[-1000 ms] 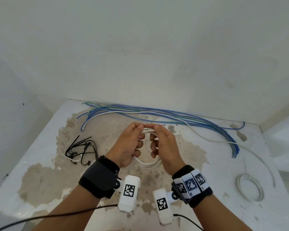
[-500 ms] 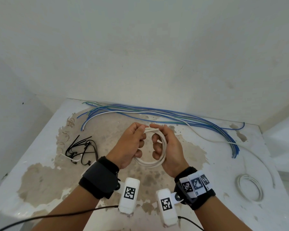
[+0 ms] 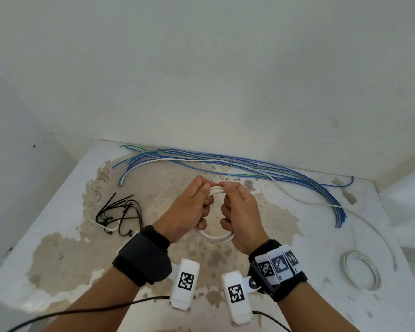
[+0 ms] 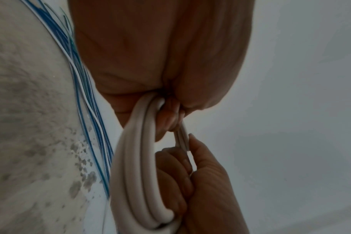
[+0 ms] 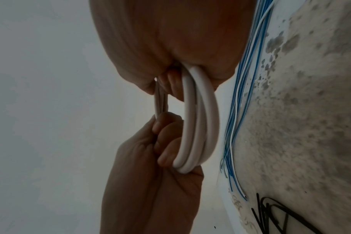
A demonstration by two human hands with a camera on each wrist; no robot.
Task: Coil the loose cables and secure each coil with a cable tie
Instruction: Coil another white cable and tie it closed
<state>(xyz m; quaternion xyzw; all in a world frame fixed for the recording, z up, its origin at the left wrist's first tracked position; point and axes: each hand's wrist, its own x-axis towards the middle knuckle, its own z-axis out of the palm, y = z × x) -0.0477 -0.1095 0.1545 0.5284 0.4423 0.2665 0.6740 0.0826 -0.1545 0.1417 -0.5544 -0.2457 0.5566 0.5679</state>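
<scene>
A white counter [image 3: 65, 226] with a large patch of worn, brownish surface is set into a corner of plain white walls. Near its left edge a loose heap of black cable ties [image 3: 120, 213] is seen, with one white tie among them. Along the back edge, a bundle of loose blue, green and white cables [image 3: 225, 162] is laid from the left side and curved down toward the right edge.

Above the middle of the counter a white cable coil [image 3: 215, 236] of several turns is held up between both hands. The left hand [image 3: 189, 212] is closed on the coil: its top is pinched between thumb and fingertips, and the lower fingers are curled round the left side. The right hand [image 3: 241, 215] is likewise clenched on the coil, with the top pinched just beside the left hand's fingertips and the remaining fingers hooked through the loop. In the wrist views, the turns are seen gathered side by side in each grasp.

Near the right edge, a second white coil [image 3: 360, 270] is laid flat on the counter, well apart from the hands.
</scene>
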